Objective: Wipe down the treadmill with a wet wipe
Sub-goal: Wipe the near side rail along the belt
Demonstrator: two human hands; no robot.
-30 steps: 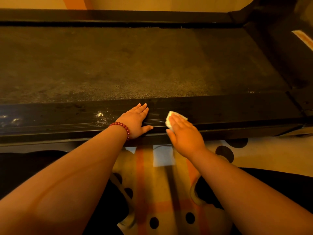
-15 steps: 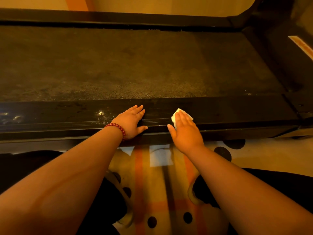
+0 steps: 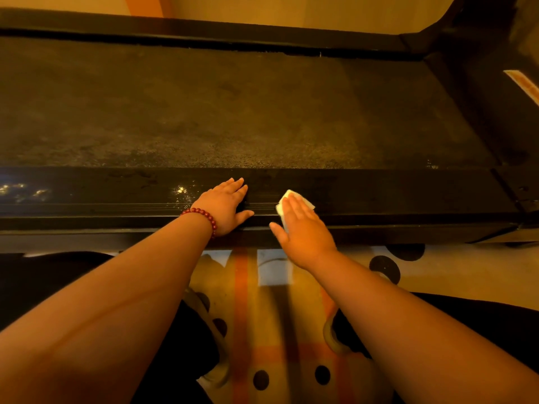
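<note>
Dim amber room. Dark treadmill belt point(image 3: 233, 112) beyond glossy side rail point(image 3: 393, 196); patterned mat point(image 3: 271, 316) below rail. Wet wipe point(image 3: 293, 194) on rail, pressed under straight fingers of right hand point(image 3: 306, 231). Left hand point(image 3: 224, 204) flat on rail alongside, holding nothing.

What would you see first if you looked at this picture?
The right hand presses a white wet wipe flat on the treadmill's black near side rail, at the middle of the picture. The left hand, a red bead bracelet at its wrist, rests on the rail beside it. Beyond them stretches the wide dark belt.
</note>
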